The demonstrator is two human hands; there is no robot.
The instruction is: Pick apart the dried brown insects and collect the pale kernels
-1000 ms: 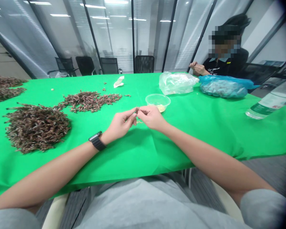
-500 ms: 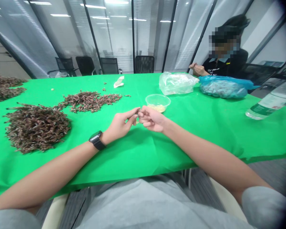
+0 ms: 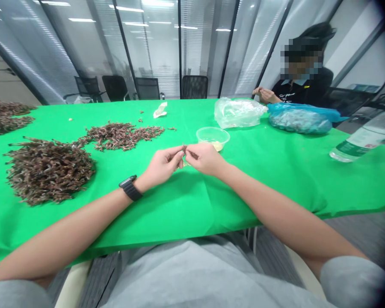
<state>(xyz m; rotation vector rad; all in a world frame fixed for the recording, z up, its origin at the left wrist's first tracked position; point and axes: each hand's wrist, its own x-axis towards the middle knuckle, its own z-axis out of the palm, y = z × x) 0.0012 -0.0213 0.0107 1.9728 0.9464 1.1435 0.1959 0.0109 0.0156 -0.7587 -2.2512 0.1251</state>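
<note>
Pinched narrowly between both sets of fingertips, a small brown sprig [image 3: 185,148] is held by the left hand [image 3: 162,164] and the right hand [image 3: 205,159], whose fingers nearly meet around it. It sits just above the green tablecloth [image 3: 192,209], close to the clear plastic bowl [image 3: 212,134], which stands at 1 o'clock from the hands and holds pale yellow bits [image 3: 217,146]. A few pale crumbs [image 3: 186,164] lie on the cloth just below the fingers.

At 9 o'clock sits a large heap of brown sprigs [image 3: 48,171], and a thinner spread of sprigs [image 3: 122,136] lies at 10 o'clock. A black watch [image 3: 130,188] circles the left wrist. Farther off at 1 o'clock are a clear plastic bag [image 3: 238,113] and a full blue bag [image 3: 295,121], with a water bottle [image 3: 356,141] at 2 o'clock. Across the table at 1 o'clock, a co-worker [image 3: 303,87] sits with hands [image 3: 265,95] together near the table's edge.
</note>
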